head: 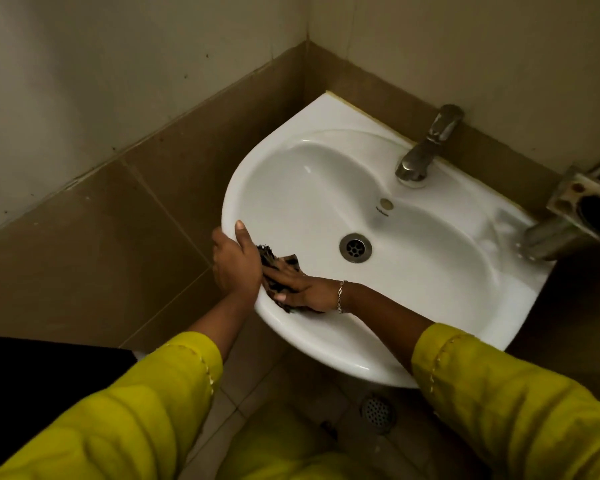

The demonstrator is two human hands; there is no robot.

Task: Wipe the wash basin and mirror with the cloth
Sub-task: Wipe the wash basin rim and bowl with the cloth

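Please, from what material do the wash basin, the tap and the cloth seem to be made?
Wash basin: probably glazed ceramic; it is white and smooth, with glossy highlights along the rim.
Tap: metal, likely chrome or steel plating; it is grey and reflective, though dulled and spotted.
Cloth: woven fabric, dark and patterned; it crumples softly under the right hand and shows a frayed edge. The fibre cannot be told.

You are standing in a small bathroom: a white wash basin [378, 216] with a metal tap [426, 147] sits in the corner at centre frame, brown wall tiles [118, 220] surround it, and a floor drain [377, 413] shows at lower centre.
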